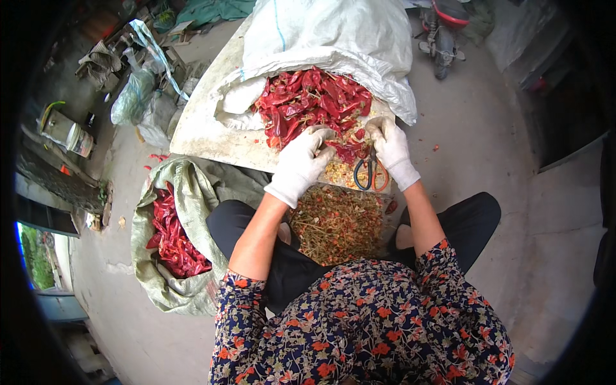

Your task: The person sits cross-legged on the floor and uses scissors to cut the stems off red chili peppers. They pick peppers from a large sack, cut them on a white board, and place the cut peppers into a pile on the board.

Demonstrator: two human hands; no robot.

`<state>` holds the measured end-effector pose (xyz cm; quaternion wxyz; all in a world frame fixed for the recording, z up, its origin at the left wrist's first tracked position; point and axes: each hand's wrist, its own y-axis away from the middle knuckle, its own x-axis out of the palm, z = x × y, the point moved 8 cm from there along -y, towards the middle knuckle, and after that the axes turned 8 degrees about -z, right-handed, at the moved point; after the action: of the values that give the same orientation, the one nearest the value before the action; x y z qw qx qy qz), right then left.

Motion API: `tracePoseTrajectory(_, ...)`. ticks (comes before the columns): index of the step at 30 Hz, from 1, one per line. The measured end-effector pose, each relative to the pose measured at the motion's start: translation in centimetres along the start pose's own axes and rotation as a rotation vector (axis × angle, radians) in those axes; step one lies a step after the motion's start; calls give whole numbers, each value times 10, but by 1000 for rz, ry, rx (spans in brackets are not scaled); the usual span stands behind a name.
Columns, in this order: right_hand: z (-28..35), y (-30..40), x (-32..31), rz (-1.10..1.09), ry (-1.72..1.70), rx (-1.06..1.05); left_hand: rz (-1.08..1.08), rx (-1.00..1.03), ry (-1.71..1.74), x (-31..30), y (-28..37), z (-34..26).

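A heap of dried red chillies (pixel 313 98) spills from the mouth of a white woven sack (pixel 327 29) onto a pale board (pixel 202 139). My left hand (pixel 304 159), in a white glove, is at the near edge of the heap with its fingers bent. To its right, my gloved right hand (pixel 389 144) has thumb and fingertips drawn together. Whether either hand pinches something is too small to make out. Scissors (pixel 369 174) with one dark and one orange handle lie just below the right hand. Loose chilli pieces (pixel 349 151) and pale seeds lie between the hands.
Below the board's near edge, between my legs, is a pile of stems and chilli scraps (pixel 337 226). A greenish woven sack (pixel 139 240) holding red chillies (pixel 180 240) stands by my left knee. Plastic bags (pixel 134 91) and a white bucket (pixel 79 139) are farther left; a motorbike (pixel 442 43) stands back right.
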<state>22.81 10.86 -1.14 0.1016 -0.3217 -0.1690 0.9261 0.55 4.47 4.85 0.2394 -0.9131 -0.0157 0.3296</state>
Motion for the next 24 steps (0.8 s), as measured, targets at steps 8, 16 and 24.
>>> tracePoseTrajectory(8, 25, 20, 11, 33, -923, 280, 32, -313, 408, 62, 23, 29)
tracePoseTrajectory(16, 21, 29, 20, -41, -1310, 524, 45, -194, 364, 72, 17, 39)
tracePoseTrajectory(24, -21, 25, 44, -46, -800, 362, -141, -320, 371, 79, 2, 74)
